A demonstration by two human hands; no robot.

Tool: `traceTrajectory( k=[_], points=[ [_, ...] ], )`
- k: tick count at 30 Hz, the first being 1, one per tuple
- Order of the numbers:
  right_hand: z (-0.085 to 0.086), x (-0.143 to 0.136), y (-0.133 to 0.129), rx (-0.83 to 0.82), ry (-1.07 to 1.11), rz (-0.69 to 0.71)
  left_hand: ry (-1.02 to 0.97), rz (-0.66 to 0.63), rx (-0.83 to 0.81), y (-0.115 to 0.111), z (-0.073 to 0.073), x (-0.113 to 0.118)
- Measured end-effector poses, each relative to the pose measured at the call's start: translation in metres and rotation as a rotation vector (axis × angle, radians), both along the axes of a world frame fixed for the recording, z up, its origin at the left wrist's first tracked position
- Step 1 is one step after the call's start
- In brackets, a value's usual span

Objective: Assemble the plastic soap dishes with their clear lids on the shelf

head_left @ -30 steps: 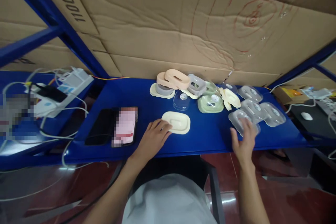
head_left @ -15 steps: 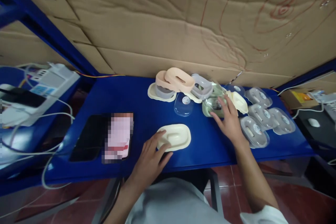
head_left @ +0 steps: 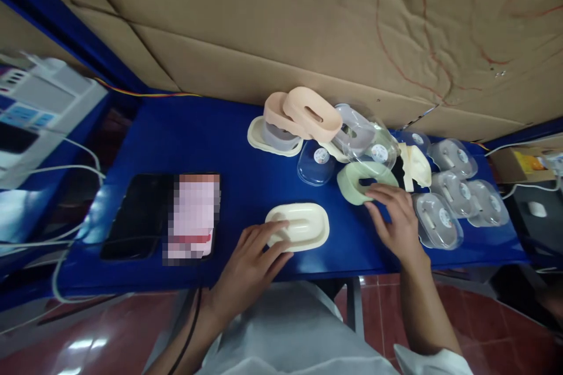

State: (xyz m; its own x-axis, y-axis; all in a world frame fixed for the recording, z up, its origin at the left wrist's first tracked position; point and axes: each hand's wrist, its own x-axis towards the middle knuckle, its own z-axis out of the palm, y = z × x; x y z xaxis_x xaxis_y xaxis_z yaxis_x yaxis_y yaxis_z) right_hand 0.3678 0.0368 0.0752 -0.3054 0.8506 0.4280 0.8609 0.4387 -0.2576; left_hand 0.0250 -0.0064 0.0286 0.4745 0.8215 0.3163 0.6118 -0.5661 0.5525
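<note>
My left hand (head_left: 250, 263) rests on the near left edge of a cream oval tray (head_left: 303, 226) lying flat on the blue shelf (head_left: 211, 140), fingers spread over its rim. My right hand (head_left: 393, 220) has its fingers on a pale green oval piece (head_left: 363, 178) just right of the tray; the grip is loose, and the piece stays on the shelf. Behind the green piece a clear plastic lid (head_left: 367, 140) sits tilted.
A pile of peach (head_left: 310, 111), cream and grey oval parts sits at the back, with a clear lid (head_left: 316, 162) in front. Several clear lids (head_left: 453, 187) lie to the right. Two phones (head_left: 167, 214) lie on the left. Cardboard lines the back; cables and a power strip (head_left: 30, 105) lie far left.
My right hand went from the clear lids at the right to the green piece and drew it nearer. The clear lid now lies tilted behind it. My left hand stayed on the cream tray.
</note>
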Motion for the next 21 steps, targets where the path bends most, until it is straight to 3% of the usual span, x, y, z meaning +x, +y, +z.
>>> traceTrajectory(
  k=[4, 9, 11, 16, 21],
  points=[
    [0.008, -0.049, -0.021, -0.085, -0.032, 0.233, -0.016, 0.083, 0.014, -0.003, -0.003, -0.001],
    [-0.008, -0.099, -0.039, -0.173, -0.175, 0.472, -0.012, 0.089, 0.043, -0.006, -0.002, 0.0],
    [-0.013, -0.102, -0.039, -0.21, -0.202, 0.481, 0.01, 0.078, 0.04, -0.006, -0.001, -0.002],
    [-0.023, -0.089, -0.038, -0.212, -0.158, 0.337, 0.006, 0.097, 0.016, -0.006, 0.0, -0.007],
    [-0.031, -0.079, -0.04, -0.164, -0.137, 0.37, 0.004, 0.078, 0.029, 0.002, 0.0, -0.008]
  ],
)
